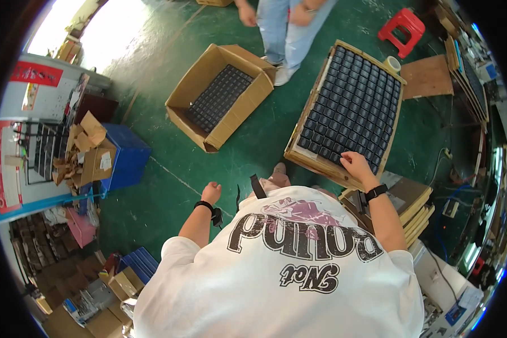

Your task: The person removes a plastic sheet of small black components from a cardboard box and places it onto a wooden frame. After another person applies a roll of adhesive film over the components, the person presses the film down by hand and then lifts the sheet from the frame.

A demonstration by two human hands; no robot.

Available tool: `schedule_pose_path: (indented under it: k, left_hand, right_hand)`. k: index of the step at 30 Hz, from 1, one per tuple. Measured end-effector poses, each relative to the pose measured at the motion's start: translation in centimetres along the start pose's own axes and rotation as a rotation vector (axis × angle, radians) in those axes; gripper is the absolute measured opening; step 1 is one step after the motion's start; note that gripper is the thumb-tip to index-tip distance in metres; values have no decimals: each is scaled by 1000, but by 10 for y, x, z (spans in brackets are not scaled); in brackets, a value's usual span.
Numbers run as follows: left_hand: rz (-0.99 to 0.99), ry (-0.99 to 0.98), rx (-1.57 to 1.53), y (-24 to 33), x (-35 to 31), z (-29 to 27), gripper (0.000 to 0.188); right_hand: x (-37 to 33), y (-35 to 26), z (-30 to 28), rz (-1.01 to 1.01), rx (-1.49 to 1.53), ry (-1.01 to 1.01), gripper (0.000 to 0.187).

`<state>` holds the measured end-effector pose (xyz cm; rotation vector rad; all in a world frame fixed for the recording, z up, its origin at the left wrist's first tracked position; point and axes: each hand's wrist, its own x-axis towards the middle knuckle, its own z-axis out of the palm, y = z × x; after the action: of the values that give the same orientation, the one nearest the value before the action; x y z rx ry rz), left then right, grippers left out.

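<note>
To the right, a wooden-framed tray [296, 147] holds close rows of small black rectangular blocks [349, 101]. My right hand [356, 168] is over its near edge, fingers bent together and their tips at the nearest row of blocks. Whatever those fingertips grip, if anything, is too small to make out. Away from the tray, my left hand [211, 193] hangs low at my left side, its fingers curled in with nothing visible in them. An open cardboard box [177, 93] with similar black blocks in rows inside stands on the floor ahead, left of the tray.
Another person [290, 34] stands beyond the box and tray. A red stool [403, 31] is at the far right, and a tape roll [392, 63] lies at the tray's far corner. Stacked wooden trays [414, 208] are near my right arm. A blue bin [124, 155] stands left.
</note>
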<state>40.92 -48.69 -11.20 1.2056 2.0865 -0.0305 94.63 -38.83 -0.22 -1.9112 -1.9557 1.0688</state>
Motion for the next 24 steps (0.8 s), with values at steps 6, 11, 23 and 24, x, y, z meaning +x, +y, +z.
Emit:
schedule_pose_path:
  k: [6,11,23,24]
  left_hand:
    - [-44,195,-210,-3,-39,-21,42]
    - [-186,164,-130,-65,-80,-34,41]
    - [-505,79,-266,-255,-6,-72,39]
    - [-508,145,-352,-268,1,-84,37]
  right_hand:
    - [49,-59,9,-207,97,-121,26]
    - [88,-110,46,-312,132,-209,24]
    - [285,-253,202,-290,73,-384,26]
    - [310,-263,220,-280,61,-412,26]
